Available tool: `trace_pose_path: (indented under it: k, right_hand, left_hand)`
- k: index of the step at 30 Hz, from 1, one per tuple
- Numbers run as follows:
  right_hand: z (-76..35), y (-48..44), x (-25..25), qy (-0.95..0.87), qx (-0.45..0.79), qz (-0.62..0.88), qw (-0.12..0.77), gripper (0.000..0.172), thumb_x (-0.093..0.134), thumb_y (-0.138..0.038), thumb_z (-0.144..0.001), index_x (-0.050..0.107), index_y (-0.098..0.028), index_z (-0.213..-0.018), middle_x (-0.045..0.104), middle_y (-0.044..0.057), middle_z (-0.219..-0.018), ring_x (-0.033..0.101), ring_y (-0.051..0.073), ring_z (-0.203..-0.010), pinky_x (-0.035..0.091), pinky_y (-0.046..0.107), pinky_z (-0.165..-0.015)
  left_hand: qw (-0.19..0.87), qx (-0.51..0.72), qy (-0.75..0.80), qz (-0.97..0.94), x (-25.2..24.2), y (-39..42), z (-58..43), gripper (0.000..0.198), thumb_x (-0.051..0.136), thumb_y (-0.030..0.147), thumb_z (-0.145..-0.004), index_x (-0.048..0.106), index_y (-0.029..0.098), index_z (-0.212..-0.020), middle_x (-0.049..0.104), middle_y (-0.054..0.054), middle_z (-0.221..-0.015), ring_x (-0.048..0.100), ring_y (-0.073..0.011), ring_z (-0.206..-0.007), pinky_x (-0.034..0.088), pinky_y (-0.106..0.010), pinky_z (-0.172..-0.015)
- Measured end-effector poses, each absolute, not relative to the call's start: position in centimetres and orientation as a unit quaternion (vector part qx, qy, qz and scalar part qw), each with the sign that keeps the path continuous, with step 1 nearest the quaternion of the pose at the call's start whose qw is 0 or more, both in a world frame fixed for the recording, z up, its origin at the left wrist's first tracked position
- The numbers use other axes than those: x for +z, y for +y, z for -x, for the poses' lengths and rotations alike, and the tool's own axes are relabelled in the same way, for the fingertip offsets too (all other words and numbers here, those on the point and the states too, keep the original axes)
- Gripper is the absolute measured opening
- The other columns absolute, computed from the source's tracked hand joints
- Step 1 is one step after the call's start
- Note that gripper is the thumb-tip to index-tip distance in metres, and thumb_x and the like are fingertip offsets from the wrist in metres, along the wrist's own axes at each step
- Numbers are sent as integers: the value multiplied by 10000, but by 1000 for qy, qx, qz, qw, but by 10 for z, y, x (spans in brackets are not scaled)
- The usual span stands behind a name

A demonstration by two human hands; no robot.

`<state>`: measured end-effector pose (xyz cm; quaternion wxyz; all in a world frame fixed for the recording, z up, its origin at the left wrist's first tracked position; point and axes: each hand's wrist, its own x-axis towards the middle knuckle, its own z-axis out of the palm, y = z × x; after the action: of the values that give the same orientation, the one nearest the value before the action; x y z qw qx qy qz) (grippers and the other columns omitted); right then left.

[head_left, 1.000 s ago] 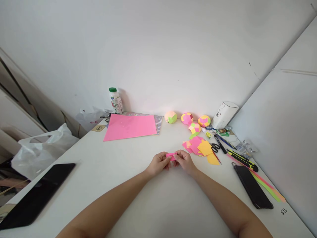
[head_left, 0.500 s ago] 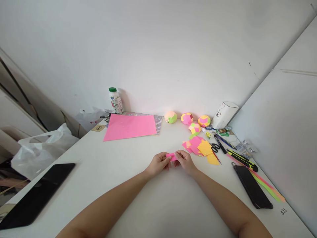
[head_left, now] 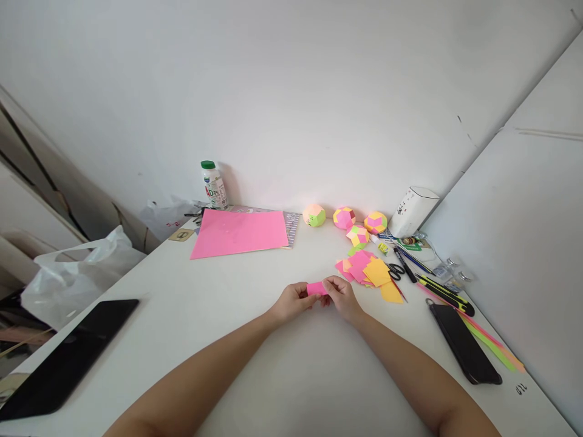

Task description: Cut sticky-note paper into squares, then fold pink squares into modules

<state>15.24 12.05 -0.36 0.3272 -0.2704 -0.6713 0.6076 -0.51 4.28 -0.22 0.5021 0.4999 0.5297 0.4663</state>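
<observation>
Left thumb has dropped to the lower edge of the small pink paper (head_left: 315,289) since a second ago — more of its face shows now. Rest of the desk unchanged.

Grip: both hands on that one piece. Left hand (head_left: 291,301) pinches the left end, fingers curled behind, thumb laid along the bottom edge. Right hand (head_left: 342,298) pinches the right end, thumb on the face near the top corner, fingers tucked behind. Pinches nearly closed, paper thin between them. Fingertips behind it partly hidden. Paper is held out in front of the person, mid-desk.

Near right: black case (head_left: 467,343), with colored paper strips (head_left: 496,349) running beside and partly under it. Near left: black slab (head_left: 68,358), screen-like.

Further out, just past the right hand: pile of cut paper (head_left: 362,267), pink and orange, scissors (head_left: 396,272) at its right side, then a yellow-black cutter (head_left: 446,294).

Far: large pink sheet (head_left: 241,233) left of center, four multicolored paper balls — one (head_left: 314,215) set apart — near the wall. Green-capped bottle (head_left: 215,189) upright behind the sheet.
</observation>
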Motion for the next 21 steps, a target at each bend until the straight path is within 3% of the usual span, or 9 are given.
trace_pose_path:
  k: [6,21]
  right_hand:
    - [-153,120,-2,-669,612,267,326,279,551,-457,-858,559,-199,-753,596,-14,-589,563,149,-491,440,282,-481]
    - [-153,122,-7,-672,609,270,323,275,540,-443,-869,556,-191,-759,605,-16,-589,563,137,-488,427,263,-475]
  left_hand:
    - [510,466,508,-515,-2,42,5,333,600,454,-785,670,144,-884,645,-46,-751,496,-128,-592,385,-257,-565]
    - [504,465,512,-518,-2,42,5,315,597,430,-785,654,129,-856,589,-8,-667,445,-102,-556,351,-240,-536]
